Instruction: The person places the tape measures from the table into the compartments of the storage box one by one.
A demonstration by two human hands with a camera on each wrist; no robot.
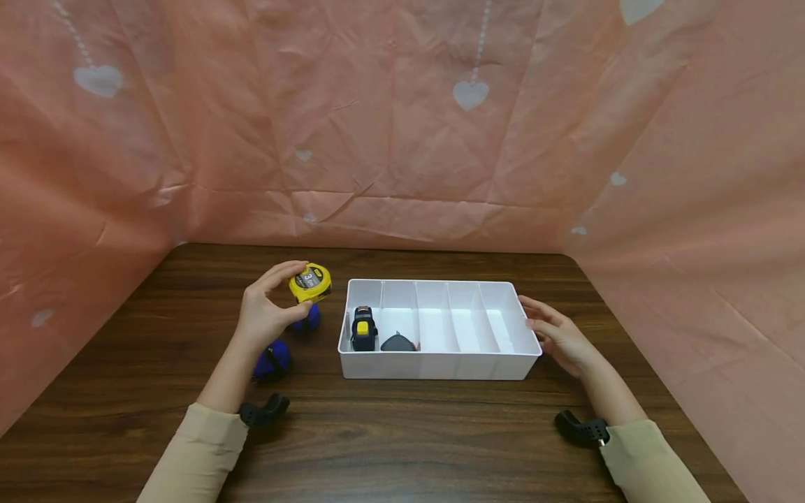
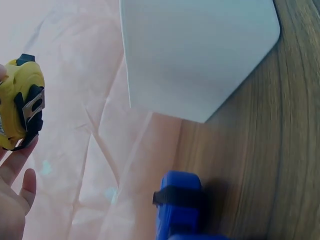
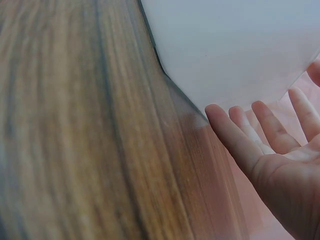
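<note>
My left hand (image 1: 267, 307) pinches a yellow tape measure (image 1: 311, 282) between thumb and fingers, lifted above the table just left of a white divided tray (image 1: 440, 365). The left wrist view shows the same yellow tape measure (image 2: 20, 102) at my fingertips, with the tray wall (image 2: 195, 55) beyond. My right hand (image 1: 556, 334) lies with straight fingers against the tray's right end; its fingers (image 3: 235, 137) touch the tray wall (image 3: 235, 45). A black-and-yellow tape measure (image 1: 363, 328) and a grey object (image 1: 399, 342) lie in the tray's left compartments.
Two blue tape measures (image 1: 273, 360) (image 1: 308, 318) sit on the dark wooden table (image 1: 402, 433) under and beside my left hand; one blue tape measure (image 2: 177, 205) shows in the left wrist view. Pink sheeting (image 1: 402, 140) walls the table on three sides.
</note>
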